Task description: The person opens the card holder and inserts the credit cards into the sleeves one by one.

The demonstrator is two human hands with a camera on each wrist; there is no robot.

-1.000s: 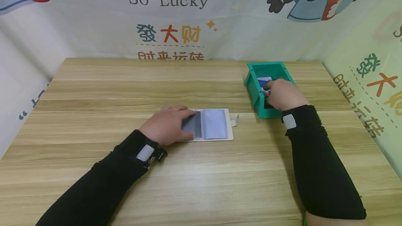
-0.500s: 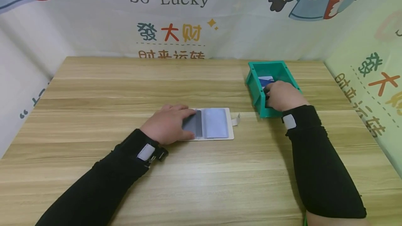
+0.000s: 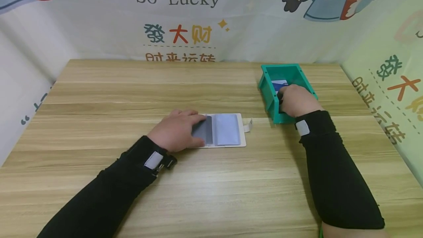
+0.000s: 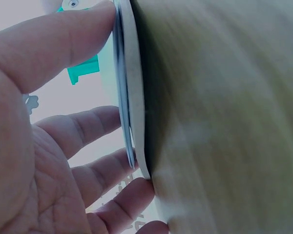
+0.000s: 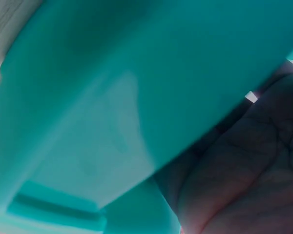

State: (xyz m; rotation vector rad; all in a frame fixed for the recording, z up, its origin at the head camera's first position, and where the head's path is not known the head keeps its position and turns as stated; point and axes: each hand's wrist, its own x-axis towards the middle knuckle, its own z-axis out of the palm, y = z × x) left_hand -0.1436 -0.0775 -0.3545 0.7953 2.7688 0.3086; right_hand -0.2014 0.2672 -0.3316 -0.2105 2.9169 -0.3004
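Observation:
An opened card holder [image 3: 226,130] with clear sleeves and a white cover lies on the table in the head view. My left hand [image 3: 175,130] rests on its left side, thumb and fingers spread. In the left wrist view, the thumb and fingertips touch the edge of the sleeves and cover [image 4: 134,83]. At the right, my right hand [image 3: 299,100] reaches down into a green bin [image 3: 271,100]. Beside its fingers, blue and white cards [image 3: 280,84] show inside. The bin's wall [image 5: 112,112] hides those fingertips in the right wrist view, so I cannot tell what they hold.
The wood-grain table [image 3: 211,190] reaches back to a printed cloth backdrop [image 3: 185,17], with more cloth along both sides. A short strap [image 3: 248,126] sticks out from the card holder's right edge towards the bin.
The right hand's fingers have gone deeper into the bin, and a white piece seen by them earlier is now hidden. The left hand and card holder have stayed in place.

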